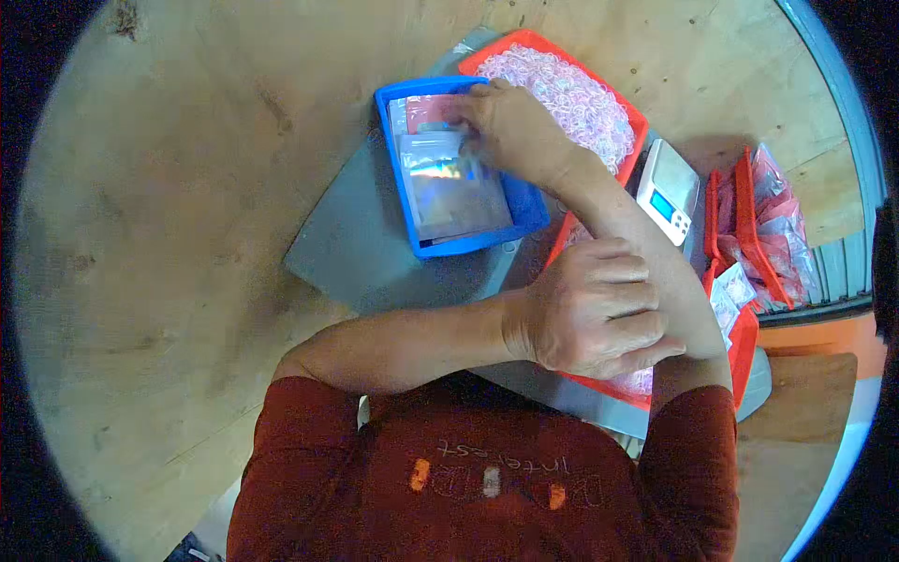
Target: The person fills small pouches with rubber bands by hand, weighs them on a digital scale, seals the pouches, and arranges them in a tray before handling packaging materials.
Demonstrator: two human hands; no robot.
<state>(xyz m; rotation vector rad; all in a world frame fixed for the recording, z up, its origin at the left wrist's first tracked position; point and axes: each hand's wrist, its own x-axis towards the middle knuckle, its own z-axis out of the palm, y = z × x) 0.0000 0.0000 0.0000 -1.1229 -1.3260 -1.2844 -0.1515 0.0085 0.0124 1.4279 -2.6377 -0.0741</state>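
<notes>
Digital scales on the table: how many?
1: the white scale, between the ring-filled red tray and the plastic packets at far right. The arms cover part of the table, so another could be hidden.

A blue rectangular plastic tray lies open side up on the grey counter, its long sides slanting from far left to near right. Inside, a stack of clear, flat plastic zip bags fills most of the near part, lying flat, seal strips toward the far end, the top one glossy with a rainbow glare. Beyond it, against the far wall, lies a flat pinkish-red plastic packet, its right part hidden.
</notes>
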